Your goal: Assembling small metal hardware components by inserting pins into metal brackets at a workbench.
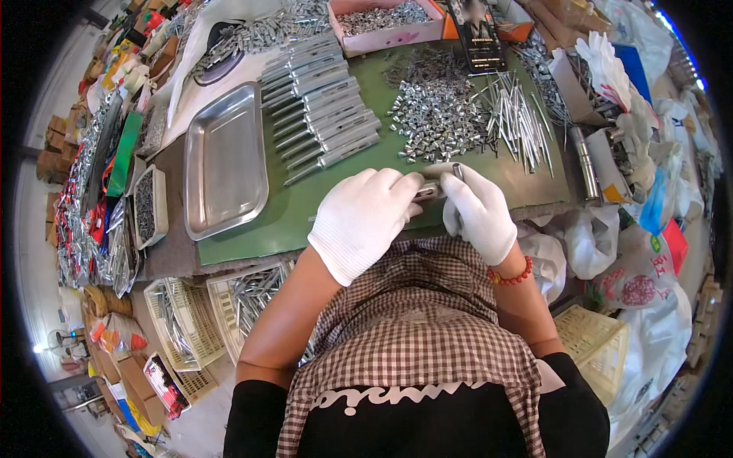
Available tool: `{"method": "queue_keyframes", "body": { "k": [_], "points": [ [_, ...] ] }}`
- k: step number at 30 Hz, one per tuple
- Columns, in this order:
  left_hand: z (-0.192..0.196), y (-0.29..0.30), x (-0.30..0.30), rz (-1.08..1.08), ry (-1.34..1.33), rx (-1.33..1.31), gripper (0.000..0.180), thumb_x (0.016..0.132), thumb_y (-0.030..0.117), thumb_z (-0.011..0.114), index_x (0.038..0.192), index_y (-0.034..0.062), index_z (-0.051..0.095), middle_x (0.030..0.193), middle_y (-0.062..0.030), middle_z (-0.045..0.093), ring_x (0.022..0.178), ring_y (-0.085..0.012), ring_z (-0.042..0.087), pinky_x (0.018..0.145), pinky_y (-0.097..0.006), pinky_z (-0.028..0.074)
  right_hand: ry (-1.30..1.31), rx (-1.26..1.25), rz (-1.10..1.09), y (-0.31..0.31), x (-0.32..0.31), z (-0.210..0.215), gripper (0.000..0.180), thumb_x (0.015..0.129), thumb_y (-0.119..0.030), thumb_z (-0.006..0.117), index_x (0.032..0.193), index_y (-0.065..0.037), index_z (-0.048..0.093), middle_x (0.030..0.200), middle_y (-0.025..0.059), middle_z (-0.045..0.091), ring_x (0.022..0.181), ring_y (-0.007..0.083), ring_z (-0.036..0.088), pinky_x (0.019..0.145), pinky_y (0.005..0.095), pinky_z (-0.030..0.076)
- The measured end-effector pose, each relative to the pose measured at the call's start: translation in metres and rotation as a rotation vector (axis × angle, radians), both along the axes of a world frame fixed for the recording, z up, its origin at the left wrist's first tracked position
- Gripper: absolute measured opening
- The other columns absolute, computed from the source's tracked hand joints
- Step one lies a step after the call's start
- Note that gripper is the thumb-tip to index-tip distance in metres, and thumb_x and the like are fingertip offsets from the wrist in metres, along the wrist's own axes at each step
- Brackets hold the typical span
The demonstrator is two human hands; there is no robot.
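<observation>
Currently mid-batch, judging by stock. Green mat [305, 214]: row of finished metal pieces [324, 118] done; steel tray [225, 160] bare; heap of small fittings [435, 111] and rods [515, 118] left. Left hand [363, 221] and right hand [477, 214], gloved, pinching one metal part [431, 188] together at near edge.

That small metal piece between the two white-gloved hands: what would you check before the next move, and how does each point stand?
1. Small silver metal piece held by both hands: ok.
2. White-gloved left hand grips it: ok.
3. White-gloved right hand fingers pinch its end: ok.
4. Pile of small shiny metal parts lies close ahead: ok.
5. Rectangular steel tray free for parts: ok.
6. Piece correctly aligned: cannot tell, gloves hide it.
</observation>
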State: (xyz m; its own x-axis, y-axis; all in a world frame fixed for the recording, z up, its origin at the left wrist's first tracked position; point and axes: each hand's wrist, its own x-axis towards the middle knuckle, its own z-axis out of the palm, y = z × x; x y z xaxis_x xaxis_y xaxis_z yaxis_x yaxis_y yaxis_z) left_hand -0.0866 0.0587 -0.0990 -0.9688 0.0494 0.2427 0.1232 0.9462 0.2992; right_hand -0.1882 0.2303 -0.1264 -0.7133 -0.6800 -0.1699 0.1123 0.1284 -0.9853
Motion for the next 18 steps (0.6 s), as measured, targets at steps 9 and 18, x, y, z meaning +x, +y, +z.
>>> {"method": "queue_keyframes", "body": {
  "k": [9,18],
  "points": [
    [-0.013,-0.006,0.01,0.021,0.073,0.098,0.035,0.082,0.017,0.071,0.117,0.0109,0.066,0.092,-0.0077,0.066,0.084,-0.0286,0.065,0.073,-0.037,0.053,0.153,0.203,0.01,0.004,0.0,-0.001,0.026,0.098,-0.024,0.06,0.097,0.0,0.068,0.068,0.0045,0.059,0.058,0.0105,0.054,0.057,0.0293,0.046],
    [-0.016,0.001,0.01,0.093,0.031,0.14,0.03,0.082,0.011,0.067,0.111,0.0179,0.071,0.082,-0.0061,0.063,0.073,-0.027,0.064,0.066,-0.036,0.052,0.299,0.279,-0.003,0.008,-0.003,-0.004,0.024,0.095,-0.024,0.064,0.095,0.0,0.066,0.075,0.0146,0.064,0.067,0.0217,0.062,0.066,0.0339,0.049]
  ]
}}
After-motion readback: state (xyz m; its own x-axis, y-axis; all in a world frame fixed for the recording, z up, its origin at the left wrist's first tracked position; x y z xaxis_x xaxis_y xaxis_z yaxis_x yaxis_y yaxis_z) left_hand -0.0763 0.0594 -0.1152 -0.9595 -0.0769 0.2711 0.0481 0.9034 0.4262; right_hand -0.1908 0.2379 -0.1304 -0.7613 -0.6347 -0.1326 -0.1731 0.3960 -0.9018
